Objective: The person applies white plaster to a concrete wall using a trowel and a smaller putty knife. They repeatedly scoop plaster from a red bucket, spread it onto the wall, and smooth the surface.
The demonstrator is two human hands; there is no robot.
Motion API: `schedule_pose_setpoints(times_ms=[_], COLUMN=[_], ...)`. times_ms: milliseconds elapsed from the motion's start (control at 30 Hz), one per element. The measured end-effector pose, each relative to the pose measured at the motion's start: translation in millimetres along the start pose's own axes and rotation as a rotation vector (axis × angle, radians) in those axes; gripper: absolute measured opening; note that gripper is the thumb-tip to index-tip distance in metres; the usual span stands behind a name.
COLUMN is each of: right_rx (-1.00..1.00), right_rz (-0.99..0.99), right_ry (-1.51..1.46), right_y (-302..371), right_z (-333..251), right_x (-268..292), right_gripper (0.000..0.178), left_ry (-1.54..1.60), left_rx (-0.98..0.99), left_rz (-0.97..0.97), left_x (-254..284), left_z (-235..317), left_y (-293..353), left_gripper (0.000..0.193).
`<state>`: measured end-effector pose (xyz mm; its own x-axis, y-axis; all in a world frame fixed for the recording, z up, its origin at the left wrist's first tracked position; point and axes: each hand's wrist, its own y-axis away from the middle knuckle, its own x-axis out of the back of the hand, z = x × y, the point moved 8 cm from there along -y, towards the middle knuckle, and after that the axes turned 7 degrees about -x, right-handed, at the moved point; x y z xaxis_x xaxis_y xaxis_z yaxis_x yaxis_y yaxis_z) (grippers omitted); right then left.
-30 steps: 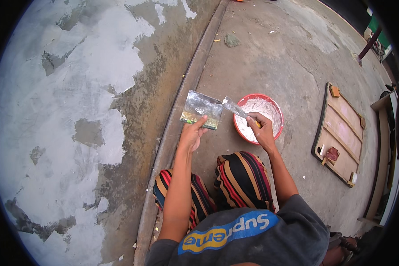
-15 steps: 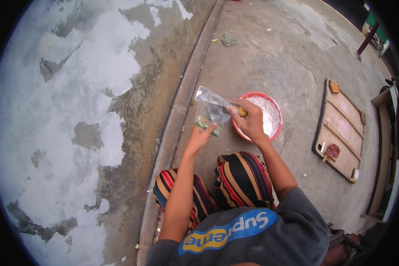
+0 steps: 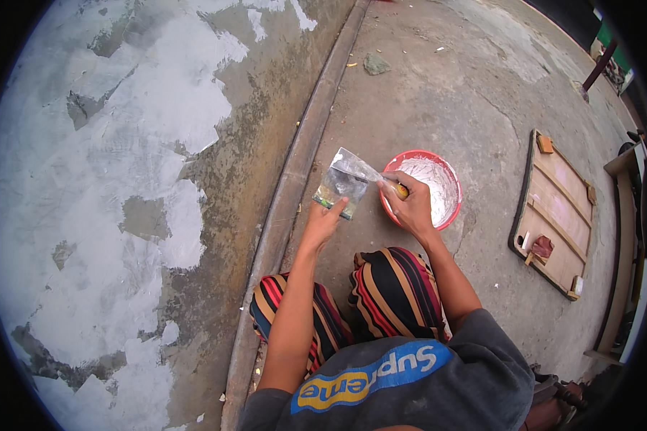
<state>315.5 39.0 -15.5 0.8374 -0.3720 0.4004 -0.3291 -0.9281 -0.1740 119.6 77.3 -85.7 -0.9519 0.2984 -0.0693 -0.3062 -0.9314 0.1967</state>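
Observation:
My left hand (image 3: 322,224) is closed on the lower edge of a flat, square putty spreader (image 3: 336,188), its thumb lying over the front face. In my right hand (image 3: 414,207) is a putty knife (image 3: 359,165) with a yellow handle, its broad metal blade pointing left. The blade lies across the upper part of the spreader and seems to touch it. Just beyond my right hand stands a round red basin (image 3: 458,192) holding white putty (image 3: 438,179); the hand overlaps its near left side.
On the left rises a concrete wall (image 3: 241,136) partly coated in white, with a raised ledge (image 3: 292,172) along its foot. A framed wooden panel (image 3: 559,208) with small things on it lies to the right. A stone (image 3: 375,65) sits on the floor ahead.
My right hand has turned the putty knife so its blade now overlaps the spreader's top, where before it pointed off to the upper left. The spreader stands a little more upright.

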Motion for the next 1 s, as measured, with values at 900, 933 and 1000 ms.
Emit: schedule_pose_setpoints(times_ms=[900, 933, 1000], right_rx=[-0.651, -0.642, -0.624], right_rz=[-0.256, -0.237, -0.217], right_ry=[-0.779, -0.788, -0.839], right_y=[20.2, 19.6, 15.9], right_z=[52.8, 55.1, 60.0], right_x=[-56.9, -55.3, -52.4], right_gripper=[0.019, 0.018, 0.017], left_ry=[-1.295, -1.193, -0.982], left_rx=[-0.802, -0.777, -0.73], left_rz=[0.289, 0.379, 0.552], left_x=[-31.6, -24.2, -12.3], left_z=[58.6, 62.2, 74.1], left_y=[15.8, 18.5, 25.3], left_gripper=[0.064, 0.067, 0.076])
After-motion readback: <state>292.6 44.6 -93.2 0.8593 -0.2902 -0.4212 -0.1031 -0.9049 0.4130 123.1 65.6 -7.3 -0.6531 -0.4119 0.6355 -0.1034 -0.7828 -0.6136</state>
